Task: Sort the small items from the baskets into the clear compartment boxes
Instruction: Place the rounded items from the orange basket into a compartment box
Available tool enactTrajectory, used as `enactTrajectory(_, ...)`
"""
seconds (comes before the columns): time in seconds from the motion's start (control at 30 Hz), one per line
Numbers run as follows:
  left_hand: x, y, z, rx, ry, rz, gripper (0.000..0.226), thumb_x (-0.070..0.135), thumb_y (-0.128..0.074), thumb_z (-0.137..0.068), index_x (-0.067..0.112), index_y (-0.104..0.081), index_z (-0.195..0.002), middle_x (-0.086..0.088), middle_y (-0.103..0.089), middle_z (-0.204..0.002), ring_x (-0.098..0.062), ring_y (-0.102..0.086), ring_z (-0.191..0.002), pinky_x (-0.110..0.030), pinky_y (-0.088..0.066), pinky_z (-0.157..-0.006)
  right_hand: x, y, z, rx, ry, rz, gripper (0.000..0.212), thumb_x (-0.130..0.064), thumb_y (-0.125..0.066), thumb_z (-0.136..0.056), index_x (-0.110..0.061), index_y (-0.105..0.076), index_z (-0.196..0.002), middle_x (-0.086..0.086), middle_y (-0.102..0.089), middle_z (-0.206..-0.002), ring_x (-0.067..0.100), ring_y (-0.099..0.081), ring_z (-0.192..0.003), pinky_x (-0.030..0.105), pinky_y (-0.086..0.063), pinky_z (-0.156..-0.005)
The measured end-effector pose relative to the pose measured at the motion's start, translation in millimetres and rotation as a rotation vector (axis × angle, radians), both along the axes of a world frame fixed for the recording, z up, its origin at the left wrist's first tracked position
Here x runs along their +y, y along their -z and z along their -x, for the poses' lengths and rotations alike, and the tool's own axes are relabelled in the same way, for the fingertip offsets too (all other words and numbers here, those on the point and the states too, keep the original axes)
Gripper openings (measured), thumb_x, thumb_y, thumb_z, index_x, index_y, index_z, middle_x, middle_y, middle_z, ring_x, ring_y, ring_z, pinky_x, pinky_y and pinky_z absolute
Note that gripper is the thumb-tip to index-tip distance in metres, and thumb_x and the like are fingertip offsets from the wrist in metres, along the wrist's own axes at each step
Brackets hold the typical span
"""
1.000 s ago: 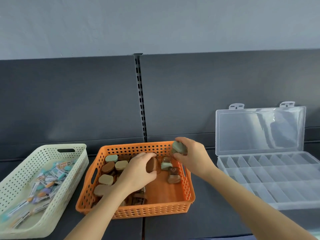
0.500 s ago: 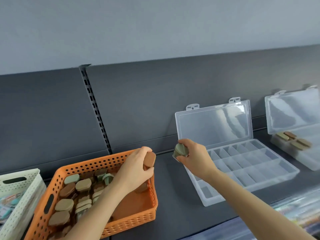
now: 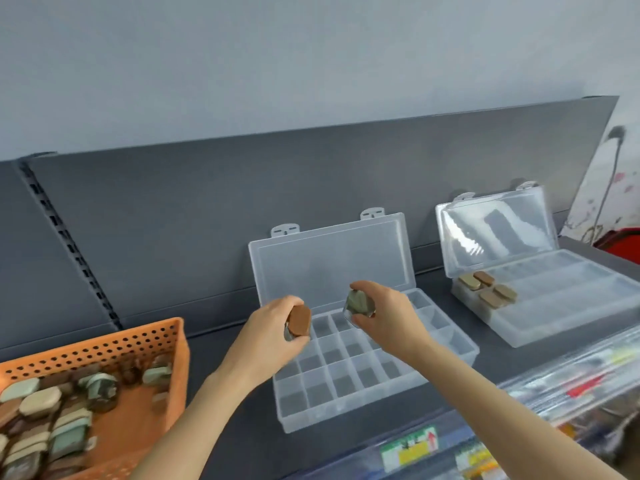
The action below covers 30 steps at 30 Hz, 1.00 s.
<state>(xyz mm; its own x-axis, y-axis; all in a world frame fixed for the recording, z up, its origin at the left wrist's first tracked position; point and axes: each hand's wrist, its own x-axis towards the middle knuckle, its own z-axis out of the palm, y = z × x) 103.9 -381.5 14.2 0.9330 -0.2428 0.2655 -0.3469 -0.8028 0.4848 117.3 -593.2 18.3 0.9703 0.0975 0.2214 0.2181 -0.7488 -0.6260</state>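
A long dark grey metal shelf [image 3: 173, 237] carried a clear plastic box of many small compartments [image 3: 346, 415], lid open, no pieces showing in its cells. Left of this box, an orange perforated plastic basket [image 3: 104, 344] lay heaped with rounded pieces, so most sorting seemed undone. Right of the box, a second clear box with long compartments [image 3: 554, 332] held a few tan and brown pieces [image 3: 488, 289]. Over the box, the left hand [image 3: 273, 336] gripped a brown rounded piece [image 3: 299, 320] and the right hand [image 3: 391, 317] pinched a grey-green rounded piece [image 3: 358, 303]; nothing blocked the cells.
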Motion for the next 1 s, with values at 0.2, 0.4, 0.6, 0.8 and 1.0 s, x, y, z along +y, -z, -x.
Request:
enactTrajectory(0.2, -84.4, 9.2, -4.0, 0.047, -0.004, 0.012, 0.041, 0.037, -0.074, -0.080, 0.034, -0.049, -0.113, 0.017, -0.054, -0.108, -0.008, -0.054, -0.098, -0.030, -0.050, -0.087, -86.1, 3.0, 2.5, 0.020, 0.025, -0.013, 0.054, -0.021, -0.070, -0.085, -0.018, -0.049, -0.135, 0.003, -0.060, -0.124, 0.020, -0.057, -0.108, 0.025, -0.048, -0.091)
enactTrajectory(0.4, -150.2, 15.9, -14.2, 0.055, 0.014, 0.010, 0.049, 0.032, -0.073, -0.082, 0.029, -0.048, -0.124, 0.014, -0.053, -0.113, -0.013, -0.055, -0.105, -0.030, -0.050, -0.090, -146.2, 7.4, -4.2, 0.040, 0.078, 0.004, 0.055, -0.023, -0.069, -0.086, -0.018, -0.048, -0.136, 0.002, -0.061, -0.120, 0.020, -0.058, -0.103, 0.021, -0.046, -0.085)
enactTrajectory(0.6, -190.3, 20.9, -46.5, 0.048, 0.106, 0.019, 0.055, 0.030, -0.072, -0.083, 0.030, -0.048, -0.133, 0.011, -0.054, -0.128, -0.011, -0.053, -0.111, -0.027, -0.047, -0.095, -185.8, 14.7, -16.6, 0.058, 0.169, -0.014, 0.051, -0.021, -0.069, -0.084, -0.021, -0.052, -0.132, 0.000, -0.060, -0.107, 0.015, -0.052, -0.087, 0.014, -0.040, -0.065)
enactTrajectory(0.8, -233.9, 20.6, -84.5, 0.048, 0.206, 0.068, 0.050, 0.028, -0.075, -0.080, 0.027, -0.054, -0.125, 0.012, -0.055, -0.119, -0.011, -0.056, -0.102, -0.027, -0.050, -0.090, -227.5, 15.0, -32.5, 0.085, 0.287, -0.046, 0.049, -0.022, -0.072, -0.081, -0.023, -0.055, -0.126, -0.005, -0.058, -0.102, 0.015, -0.051, -0.086, 0.022, -0.040, -0.072)
enactTrajectory(1.0, -271.1, 28.6, -98.6, 0.072, 0.271, 0.037, 0.053, 0.031, -0.074, -0.081, 0.028, -0.050, -0.129, 0.011, -0.051, -0.126, -0.011, -0.052, -0.107, -0.027, -0.050, -0.091, -266.2, 25.0, -41.5, 0.118, 0.346, -0.042, 0.049, -0.023, -0.073, -0.081, -0.024, -0.055, -0.127, 0.000, -0.061, -0.114, 0.021, -0.057, -0.096, 0.035, -0.052, -0.088)
